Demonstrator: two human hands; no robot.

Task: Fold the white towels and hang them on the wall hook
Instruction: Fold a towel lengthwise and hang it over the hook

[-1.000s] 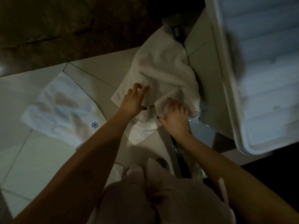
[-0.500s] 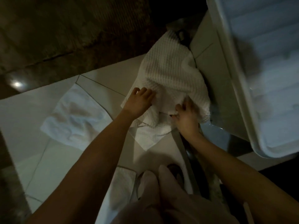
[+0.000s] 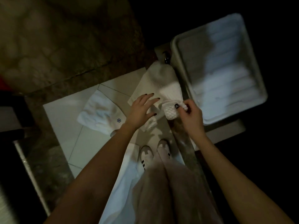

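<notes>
A white waffle-weave towel (image 3: 159,81) hangs from a dark hook (image 3: 166,57) near the top of the scene, its lower end bunched. My right hand (image 3: 190,116) pinches that bunched lower corner between thumb and fingers. My left hand (image 3: 140,109) hovers just left of the towel with fingers spread and straight, fingertips near the cloth. A second white towel (image 3: 101,114) with a small blue flower mark lies flat on the pale tiled floor to the left. Another white cloth (image 3: 120,183) lies lower down, by my left leg.
A large white ribbed plastic tray (image 3: 221,68) stands at the right beside the hook. Below are my two white striped shoes (image 3: 146,156) and pale trousers. Dark rough ground (image 3: 64,46) borders the tiles at top and left. The scene is dim.
The view has pulled back and up. My right hand has gathered and pinched the towel's lower corner; my left hand has lifted off the cloth and spread its fingers.
</notes>
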